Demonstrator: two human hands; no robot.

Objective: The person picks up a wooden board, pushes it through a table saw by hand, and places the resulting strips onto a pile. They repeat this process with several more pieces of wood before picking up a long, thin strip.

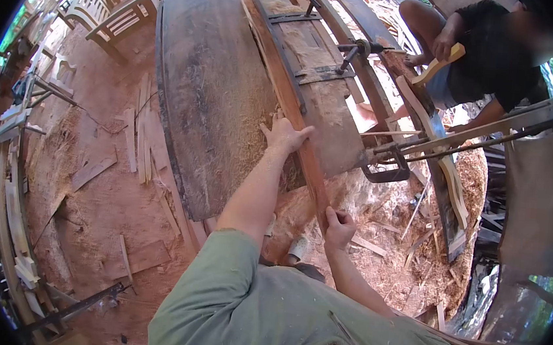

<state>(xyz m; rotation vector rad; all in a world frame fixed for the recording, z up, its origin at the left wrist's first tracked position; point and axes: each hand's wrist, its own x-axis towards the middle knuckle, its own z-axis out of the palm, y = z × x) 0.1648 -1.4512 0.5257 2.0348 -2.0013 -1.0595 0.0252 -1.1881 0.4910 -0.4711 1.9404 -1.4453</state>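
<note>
A long reddish wooden plank (pixel 289 101) lies lengthwise on the dusty workbench top (pixel 213 68), its near end reaching past the edge toward me. My left hand (pixel 285 135) rests on the plank partway along, fingers spread and thumb stretched across it. At the near end, my right hand (pixel 338 229) is closed, pinching the plank between thumb and fingers. Right beside the plank's far half is a metal straightedge-like bar (pixel 277 54) joined to dark cross straps.
On the right, another person (pixel 491 53) holds a curved yellowish wood piece (pixel 440 63). Clamps (pixel 385 172) and long beams stand between us. Wood offcuts (pixel 142 134) and sawdust cover the ground. Wooden chairs (pixel 100 12) stand at the back left.
</note>
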